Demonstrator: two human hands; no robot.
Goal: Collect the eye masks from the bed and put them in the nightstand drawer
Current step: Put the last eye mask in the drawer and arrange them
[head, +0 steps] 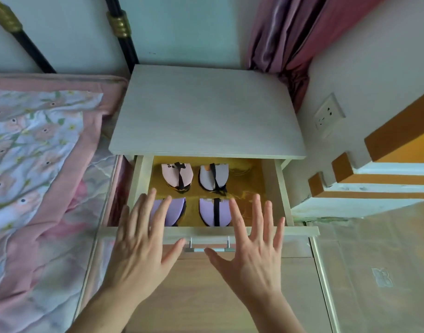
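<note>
Four folded eye masks (214, 211) lie in the open nightstand drawer (281, 188), likely soft, light, strap-bound, easiest pinched at a folded edge; left hand (143, 239) and right hand (251, 246) hover over the front, fingers spread, holding nothing.

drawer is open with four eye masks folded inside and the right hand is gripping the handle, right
Not quite. In the head view the right hand is spread flat above the handle, not gripping it. The drawer is open, with four folded eye masks inside.
</note>
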